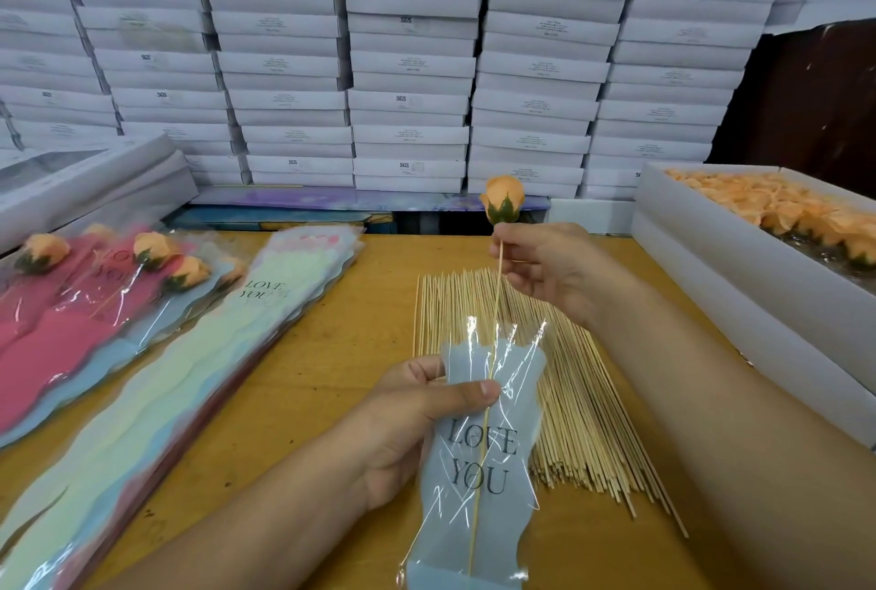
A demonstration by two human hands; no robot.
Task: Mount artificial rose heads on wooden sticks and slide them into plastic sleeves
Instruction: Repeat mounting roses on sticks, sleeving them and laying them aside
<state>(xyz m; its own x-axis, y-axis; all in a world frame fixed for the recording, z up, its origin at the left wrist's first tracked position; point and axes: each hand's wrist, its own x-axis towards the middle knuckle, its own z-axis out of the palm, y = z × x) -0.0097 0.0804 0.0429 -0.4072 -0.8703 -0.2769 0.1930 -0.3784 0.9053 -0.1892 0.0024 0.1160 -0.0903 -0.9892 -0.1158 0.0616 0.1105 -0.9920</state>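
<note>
A wall of stacked white cartons [407, 63], some printed "SGS", fills the background behind a yellow wooden worktable [332, 352]. At right, a long white box [720, 229] holds rows of loose orange rose heads [777, 210]. At left, a pile of empty pastel sleeves [156, 390] printed "LOVE YOU" lies diagonally across the table, and beside it, farther left, finished roses in pink sleeves [71, 300] rest in an overlapping heap. A bundle of bare wooden sticks [559, 381] is spread on the table at centre, partly hidden by the person's hands and the sleeve being filled.

The left hand [417, 428] grips a pale blue sleeve [483, 456] with a clear plastic front, thumb pressed across its upper part; the words "LOVE YOU" show below the thumb. The right hand [554, 267] pinches a thin wooden stick [495, 305] just under an orange rose head [503, 199] with a green calyx, held upright above the table. The stick's lower length already runs down inside the sleeve, visible through the plastic nearly to its bottom edge, while the bloom stands well clear above the sleeve's mouth.
</note>
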